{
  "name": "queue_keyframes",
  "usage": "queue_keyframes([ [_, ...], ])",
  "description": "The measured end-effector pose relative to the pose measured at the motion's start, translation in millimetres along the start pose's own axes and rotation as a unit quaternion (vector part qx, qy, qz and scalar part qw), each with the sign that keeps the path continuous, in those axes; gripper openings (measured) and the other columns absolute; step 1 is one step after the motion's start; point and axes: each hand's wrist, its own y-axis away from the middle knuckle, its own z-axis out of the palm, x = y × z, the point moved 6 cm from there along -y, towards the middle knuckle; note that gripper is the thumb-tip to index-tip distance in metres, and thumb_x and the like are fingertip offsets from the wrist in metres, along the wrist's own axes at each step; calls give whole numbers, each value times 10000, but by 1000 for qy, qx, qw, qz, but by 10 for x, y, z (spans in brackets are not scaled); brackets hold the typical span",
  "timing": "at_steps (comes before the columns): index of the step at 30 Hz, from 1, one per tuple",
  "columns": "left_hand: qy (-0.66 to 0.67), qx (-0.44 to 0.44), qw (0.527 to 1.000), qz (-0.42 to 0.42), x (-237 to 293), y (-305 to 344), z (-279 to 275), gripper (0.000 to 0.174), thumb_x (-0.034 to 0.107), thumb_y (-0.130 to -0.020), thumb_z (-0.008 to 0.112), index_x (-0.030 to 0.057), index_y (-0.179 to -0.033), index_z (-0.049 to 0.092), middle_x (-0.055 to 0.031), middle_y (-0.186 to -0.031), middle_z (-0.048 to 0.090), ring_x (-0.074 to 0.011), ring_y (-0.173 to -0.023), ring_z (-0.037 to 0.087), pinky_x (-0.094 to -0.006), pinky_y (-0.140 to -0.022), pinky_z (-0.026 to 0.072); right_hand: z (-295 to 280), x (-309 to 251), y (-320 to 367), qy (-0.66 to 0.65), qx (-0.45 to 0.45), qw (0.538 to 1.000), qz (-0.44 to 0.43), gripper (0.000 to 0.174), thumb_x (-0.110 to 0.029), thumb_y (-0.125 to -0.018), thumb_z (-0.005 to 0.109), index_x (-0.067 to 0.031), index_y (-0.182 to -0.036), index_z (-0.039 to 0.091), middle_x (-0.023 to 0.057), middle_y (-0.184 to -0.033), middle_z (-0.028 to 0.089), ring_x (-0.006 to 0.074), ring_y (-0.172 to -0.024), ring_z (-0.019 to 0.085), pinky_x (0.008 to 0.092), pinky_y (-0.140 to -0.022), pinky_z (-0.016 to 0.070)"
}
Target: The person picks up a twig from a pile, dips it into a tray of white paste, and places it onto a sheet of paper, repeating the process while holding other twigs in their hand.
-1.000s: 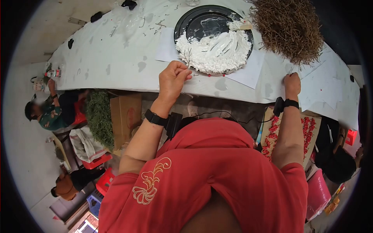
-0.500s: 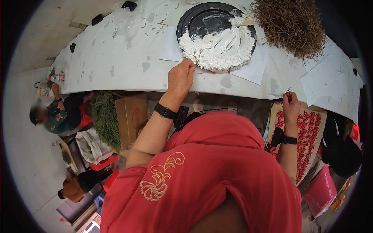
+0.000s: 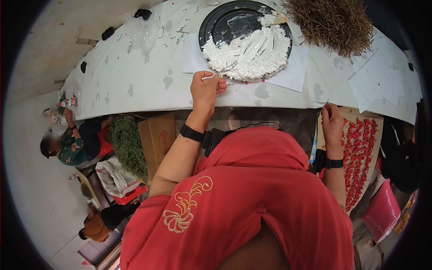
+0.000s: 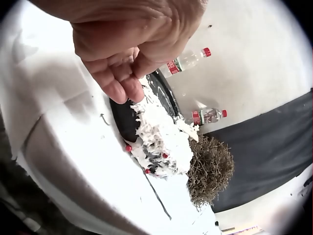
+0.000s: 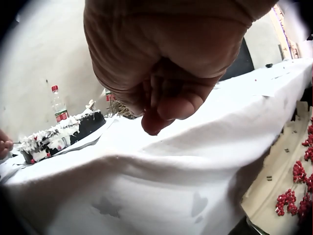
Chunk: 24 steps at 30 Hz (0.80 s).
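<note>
Along the near edge of the worktop (image 3: 144, 85), seen from the head, the left hand (image 3: 204, 92) pinches a forked twig (image 3: 228, 68) between thumb and forefinger, its tips over the white paste (image 3: 254, 56) at the near left edge of the round black tray (image 3: 205, 28). Paste covers the near part of the tray, roughly textured, while much of the far left part is dark with only smears; the coating looks partial. A pale flat scraper (image 3: 280, 20) lies by the far right rim. The right hand (image 3: 332, 123), held near the worktop's edge, has its fingertips closed on what looks like a small stem (image 3: 327, 102). A large heap of brown twigs (image 3: 330, 24) beside the tray and rows of red berries (image 3: 360, 153) on a board suggest that most of the material is unused.

From the left wrist, only a few red beads (image 4: 147, 171) dot the paste's side, so decorating seems to be at an early stage. The fingertips' hold on the twig cannot be made out.

From the right wrist, the paste stands up raggedly along the tray, and no upright twig can be told there. The fingers are bunched together, but their contents are hidden.
</note>
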Motion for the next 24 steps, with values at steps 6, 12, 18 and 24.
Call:
queue_keyframes([
  [6,-68,19,995,-69,-89,-75,-2,203,31,-880,571,-5,-1014,422,-162,-796,658,-162,-652,636,-256,-607,521,-19,-157,-16,-1,8,999,-37,131,-96,-877,596,-36,-992,574,155,-846,655,301,-767,655,339,-656,507],
  [12,-29,-6,998,53,241,20,47,177,13,-884,560,-15,-1034,471,-149,-803,664,-160,-651,637,-253,-606,520,-33,-168,-20,-13,9,999,-43,140,-87,-870,604,-40,-999,578,149,-858,657,298,-776,654,338,-663,509],
  [18,-320,-35,896,304,586,151,24,120,-26,-843,569,25,-942,612,-109,-802,668,-191,-664,646,-277,-622,512,23,-134,17,-19,1,999,-46,142,-86,-864,609,-44,-996,582,150,-860,655,303,-778,651,343,-665,508],
  [24,-532,-50,737,413,487,164,58,132,-36,-791,607,44,-886,652,-102,-844,666,-252,-718,645,-324,-631,512,43,-170,59,-7,3,998,-64,140,-86,-858,612,-44,-989,586,153,-853,650,310,-770,645,351,-663,506],
])
